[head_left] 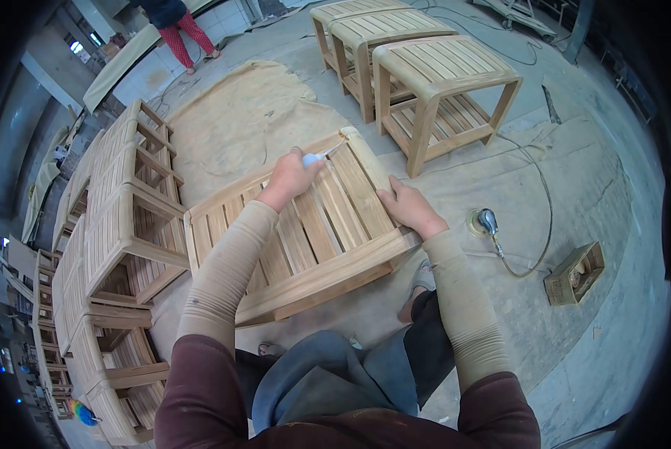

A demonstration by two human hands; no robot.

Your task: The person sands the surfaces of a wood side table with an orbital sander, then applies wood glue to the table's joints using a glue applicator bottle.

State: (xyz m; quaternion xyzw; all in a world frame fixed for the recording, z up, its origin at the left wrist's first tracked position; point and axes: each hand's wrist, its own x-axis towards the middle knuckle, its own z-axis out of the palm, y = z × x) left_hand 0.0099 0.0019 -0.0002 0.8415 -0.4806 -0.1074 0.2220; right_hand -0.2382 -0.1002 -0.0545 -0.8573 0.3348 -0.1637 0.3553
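Observation:
A slatted wooden stool (305,232) lies in front of me with its inner slats and raised edge rails facing up. My left hand (292,178) is closed around a small white-and-blue bottle (312,159) with a thin tip. That tip points at the rail joint by the far right corner of the stool. On the right edge of the same stool is my right hand (413,207), its thumb over the slats and its other fingers partly hidden along the outer side.
Finished-looking slatted stools (447,67) stand at the back right, and more are stacked at left (118,224). A corded sander (487,221) and a small open box (575,274) sit on the floor sheet at right. Another person (184,34) stands far back.

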